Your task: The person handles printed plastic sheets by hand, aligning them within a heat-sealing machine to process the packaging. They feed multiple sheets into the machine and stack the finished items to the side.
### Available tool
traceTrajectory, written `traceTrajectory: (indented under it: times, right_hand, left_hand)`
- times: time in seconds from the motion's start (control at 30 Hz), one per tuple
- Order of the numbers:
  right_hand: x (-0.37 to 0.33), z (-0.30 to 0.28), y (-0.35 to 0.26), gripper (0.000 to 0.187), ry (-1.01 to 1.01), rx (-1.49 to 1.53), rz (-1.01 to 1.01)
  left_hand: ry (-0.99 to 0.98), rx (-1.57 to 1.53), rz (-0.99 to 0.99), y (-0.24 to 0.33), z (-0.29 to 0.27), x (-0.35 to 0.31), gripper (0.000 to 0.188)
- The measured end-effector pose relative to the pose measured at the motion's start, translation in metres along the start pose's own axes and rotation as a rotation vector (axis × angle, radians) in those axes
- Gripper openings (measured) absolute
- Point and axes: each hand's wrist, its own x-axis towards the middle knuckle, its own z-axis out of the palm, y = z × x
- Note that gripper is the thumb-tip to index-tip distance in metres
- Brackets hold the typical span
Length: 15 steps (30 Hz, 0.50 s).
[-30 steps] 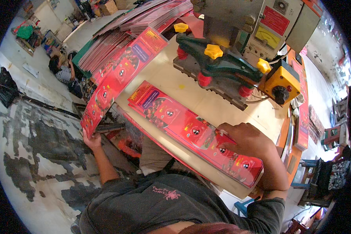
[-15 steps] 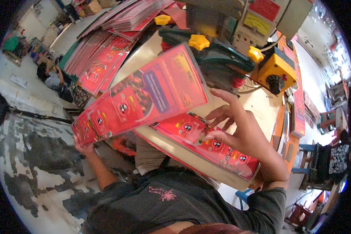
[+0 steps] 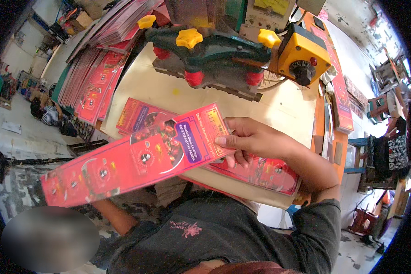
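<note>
My right hand (image 3: 253,139) pinches the near-right end of a long red printed strip (image 3: 144,166) with a clear glossy edge, thumb on top and fingers behind. The strip slants from upper right to lower left above the pale worktop (image 3: 201,176). My left forearm (image 3: 116,217) reaches up behind the strip's lower-left end; the left hand itself is hidden there. Beneath the held strip lies another red strip like it, its ends showing as one piece (image 3: 276,176) at the right and one (image 3: 141,114) at the left.
Beyond the strips stands a dark green press head (image 3: 214,52) with yellow star knobs and red caps. A yellow control box (image 3: 304,55) with a black dial is at its right. Stacked red strips (image 3: 77,82) lie at the far left. Another person (image 3: 48,112) is at the far left.
The held strip has swung down and left. My right hand, open and apart from it before, now grips its end. The left hand, visible before at the strip's corner, is now behind it.
</note>
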Motion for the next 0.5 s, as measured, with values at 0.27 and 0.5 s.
traceTrajectory:
  times: [0.27, 0.5]
  right_hand:
    - [0.009, -0.006, 0.012, 0.046, 0.055, 0.068, 0.104]
    - [0.017, -0.02, 0.028, 0.072, 0.123, 0.099, 0.061]
  left_hand:
    - [-0.329, 0.497, -0.174, -0.101, 0.062, 0.126, 0.054]
    - [-0.76, 0.447, -0.169, -0.15, 0.05, 0.176, 0.013]
